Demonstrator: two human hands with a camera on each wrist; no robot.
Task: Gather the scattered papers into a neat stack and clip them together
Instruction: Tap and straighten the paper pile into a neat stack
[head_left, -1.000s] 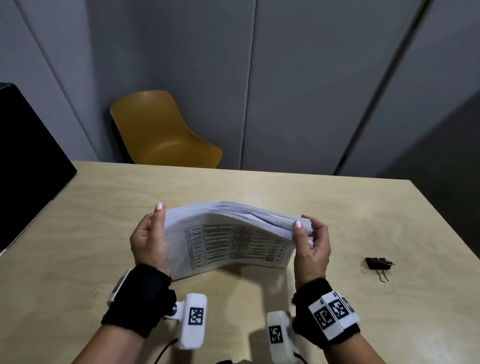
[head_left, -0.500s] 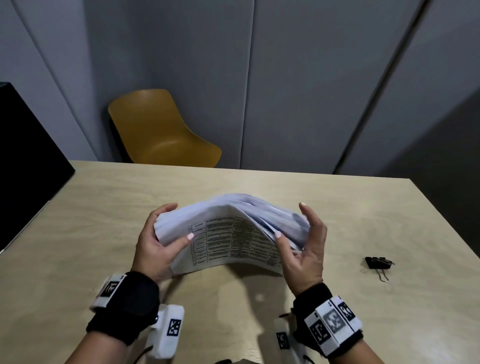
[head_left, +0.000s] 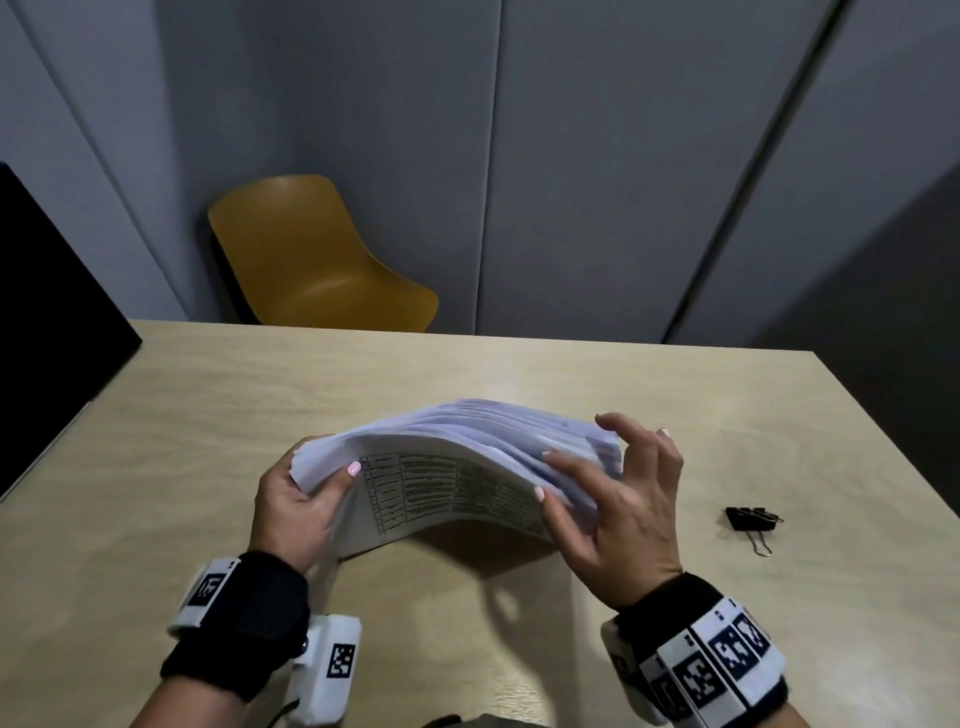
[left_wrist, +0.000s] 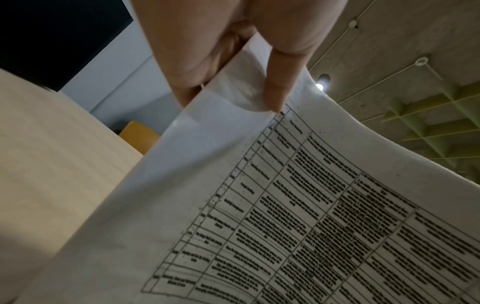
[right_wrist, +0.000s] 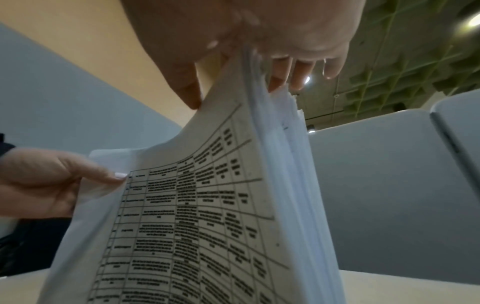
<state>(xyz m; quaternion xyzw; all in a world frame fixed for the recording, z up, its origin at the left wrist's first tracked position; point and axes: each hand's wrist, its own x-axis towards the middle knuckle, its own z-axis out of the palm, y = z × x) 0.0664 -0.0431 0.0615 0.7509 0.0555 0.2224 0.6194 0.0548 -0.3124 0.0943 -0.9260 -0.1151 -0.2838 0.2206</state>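
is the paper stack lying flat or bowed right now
Bowed. The stack arches upward in the middle, its left end gripped by the left hand and its right end held by the right hand; the sheets fan unevenly.

A light wood-grain counter (head_left: 208, 426) spreads under and around the fingers. Beyond its far edge, ahead of the fingers and to their left, stands a mustard-yellow moulded chair (head_left: 306, 260), pushed close to grey wall panels (head_left: 597, 171) split by vertical seams. Far left of the fingers a black slab (head_left: 47, 291), perhaps a monitor's back, overlaps the counter's edge. The wrist views show a concrete ceiling with a greenish lattice (left_wrist: 428, 127) and small round lamps (left_wrist: 320, 86).
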